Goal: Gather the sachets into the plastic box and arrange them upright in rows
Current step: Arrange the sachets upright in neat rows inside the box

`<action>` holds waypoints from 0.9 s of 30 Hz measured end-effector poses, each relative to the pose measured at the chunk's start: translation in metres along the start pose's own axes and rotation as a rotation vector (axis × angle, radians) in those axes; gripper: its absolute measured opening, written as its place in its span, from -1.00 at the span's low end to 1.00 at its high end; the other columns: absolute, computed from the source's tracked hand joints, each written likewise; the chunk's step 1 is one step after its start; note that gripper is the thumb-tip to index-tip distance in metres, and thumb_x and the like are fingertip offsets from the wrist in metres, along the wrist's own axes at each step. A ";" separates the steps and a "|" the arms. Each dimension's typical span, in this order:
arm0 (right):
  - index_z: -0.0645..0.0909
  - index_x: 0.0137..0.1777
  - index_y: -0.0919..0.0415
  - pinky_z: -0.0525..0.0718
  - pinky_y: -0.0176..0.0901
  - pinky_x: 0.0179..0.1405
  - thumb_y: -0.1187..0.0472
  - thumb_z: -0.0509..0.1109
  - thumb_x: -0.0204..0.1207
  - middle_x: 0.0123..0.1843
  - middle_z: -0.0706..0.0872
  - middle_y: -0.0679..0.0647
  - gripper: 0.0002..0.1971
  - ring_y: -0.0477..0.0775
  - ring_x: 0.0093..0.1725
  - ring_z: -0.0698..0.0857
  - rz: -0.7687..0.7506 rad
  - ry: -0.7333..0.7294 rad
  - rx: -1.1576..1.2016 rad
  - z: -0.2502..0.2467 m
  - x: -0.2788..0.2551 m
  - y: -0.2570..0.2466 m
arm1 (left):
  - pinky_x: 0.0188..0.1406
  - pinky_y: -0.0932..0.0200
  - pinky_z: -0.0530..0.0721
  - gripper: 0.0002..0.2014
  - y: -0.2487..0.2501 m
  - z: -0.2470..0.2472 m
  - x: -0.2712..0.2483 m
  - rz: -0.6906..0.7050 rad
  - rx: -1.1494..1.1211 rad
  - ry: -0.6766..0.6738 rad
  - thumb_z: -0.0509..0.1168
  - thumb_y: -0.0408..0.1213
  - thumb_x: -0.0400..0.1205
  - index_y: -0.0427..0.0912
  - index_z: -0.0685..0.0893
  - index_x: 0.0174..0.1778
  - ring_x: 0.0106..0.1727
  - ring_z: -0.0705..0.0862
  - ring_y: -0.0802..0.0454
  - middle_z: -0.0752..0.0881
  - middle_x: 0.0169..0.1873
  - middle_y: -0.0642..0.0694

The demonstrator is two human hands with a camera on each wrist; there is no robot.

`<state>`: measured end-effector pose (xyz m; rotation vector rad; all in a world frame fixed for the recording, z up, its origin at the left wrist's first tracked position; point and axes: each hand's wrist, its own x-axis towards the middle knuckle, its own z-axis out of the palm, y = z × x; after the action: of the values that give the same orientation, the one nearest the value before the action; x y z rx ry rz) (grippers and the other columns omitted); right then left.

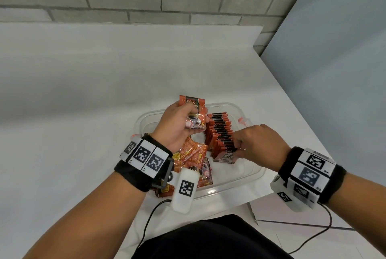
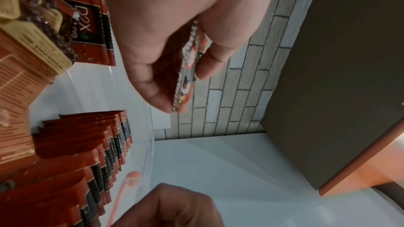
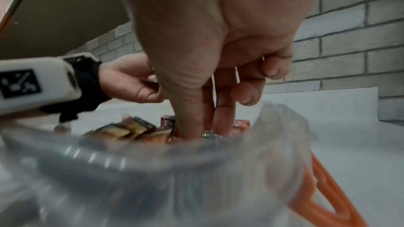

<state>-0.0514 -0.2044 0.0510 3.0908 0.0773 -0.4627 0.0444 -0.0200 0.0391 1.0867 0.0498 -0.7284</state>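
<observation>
Head view is looking bright and even, soft light washing the counter [image 1: 83, 91] pale, barely any shadows showing beyond the hands. Brick lines are bending toward the edges from the wide lens. Right wrist view is coming out dimmer and smeary: the plastic box [image 3: 153, 179] rim below the fingers is blurring badly, catching small glints. Left wrist view is staying sharper, though the palm's glaring pinkish.
</observation>
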 end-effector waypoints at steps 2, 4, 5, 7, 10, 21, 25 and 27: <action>0.63 -0.02 0.05 0.47 -0.31 -0.27 -0.05 0.45 0.49 -0.10 0.70 -0.08 -0.79 -0.12 -0.26 0.62 0.037 0.082 0.204 -0.008 -0.002 0.003 | -0.09 -0.02 0.75 -0.87 0.000 -0.001 -0.001 -0.009 0.050 -0.051 0.18 -0.53 0.63 -0.29 0.60 -0.03 -0.19 0.76 -0.07 0.76 -0.17 -0.21; 0.64 0.10 0.01 0.47 -0.47 -0.34 -0.04 0.46 0.48 -0.08 0.66 -0.12 -0.75 -0.21 -0.32 0.58 0.072 0.224 0.459 -0.019 -0.002 0.004 | -0.06 -0.05 0.76 -0.86 0.000 0.001 -0.003 -0.010 0.106 -0.105 0.23 -0.55 0.62 -0.26 0.64 -0.03 -0.18 0.77 -0.06 0.78 -0.20 -0.18; 0.62 0.15 -0.03 0.51 -0.49 -0.32 -0.04 0.45 0.49 -0.08 0.66 -0.15 -0.74 -0.21 -0.34 0.59 0.087 0.279 0.566 -0.026 -0.001 0.004 | -0.06 -0.05 0.77 -0.85 -0.001 0.002 -0.004 -0.008 0.131 -0.125 0.26 -0.55 0.61 -0.25 0.66 -0.01 -0.17 0.77 -0.06 0.79 -0.18 -0.18; 0.59 0.17 -0.08 0.53 -0.53 -0.31 -0.01 0.42 0.51 -0.09 0.69 -0.17 -0.75 -0.20 -0.36 0.62 0.127 0.305 0.774 -0.037 0.001 -0.001 | -0.09 -0.04 0.80 -0.80 -0.001 0.007 -0.005 -0.004 0.168 -0.153 0.31 -0.56 0.59 -0.25 0.66 0.06 -0.14 0.76 -0.07 0.78 -0.12 -0.20; 0.64 0.11 0.03 0.52 -0.47 -0.42 0.13 0.44 0.52 -0.19 0.72 -0.08 -0.82 -0.17 -0.41 0.61 0.154 0.271 1.013 -0.045 0.006 -0.008 | -0.12 -0.02 0.81 -0.72 -0.001 0.014 -0.007 0.005 0.237 -0.179 0.35 -0.57 0.55 -0.31 0.64 0.17 -0.12 0.71 -0.11 0.72 -0.09 -0.26; 0.65 -0.19 0.06 0.68 -0.16 -0.25 0.23 0.51 0.46 -0.29 0.77 0.01 -0.91 -0.11 -0.40 0.65 0.128 0.078 0.788 -0.047 -0.009 0.008 | 0.25 -0.15 0.64 -0.65 0.002 0.022 -0.018 -0.181 0.218 -0.034 0.23 -0.05 0.68 -0.18 0.55 0.29 0.11 0.69 -0.17 0.66 0.13 -0.21; 0.62 -0.25 -0.01 0.67 -0.18 -0.17 0.21 0.53 0.42 -0.29 0.74 -0.10 -0.85 -0.06 -0.28 0.71 0.088 -0.117 0.455 -0.033 -0.020 0.011 | 0.43 -0.18 0.49 -0.46 0.000 0.030 -0.022 -0.275 0.243 0.011 0.22 -0.02 0.69 -0.17 0.34 0.55 0.38 0.51 -0.22 0.51 0.35 -0.28; 0.63 -0.24 0.04 0.55 -0.29 -0.24 0.19 0.52 0.43 -0.24 0.74 -0.10 -0.89 -0.08 -0.23 0.68 0.064 -0.111 0.327 -0.024 -0.022 0.008 | 0.46 -0.14 0.43 -0.69 -0.002 0.033 -0.020 -0.298 0.215 0.009 0.18 -0.07 0.72 -0.15 0.51 0.30 0.14 0.58 -0.12 0.62 0.01 -0.17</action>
<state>-0.0646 -0.2126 0.0805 3.3617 -0.1102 -0.7091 0.0179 -0.0372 0.0608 1.3038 0.1463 -1.0141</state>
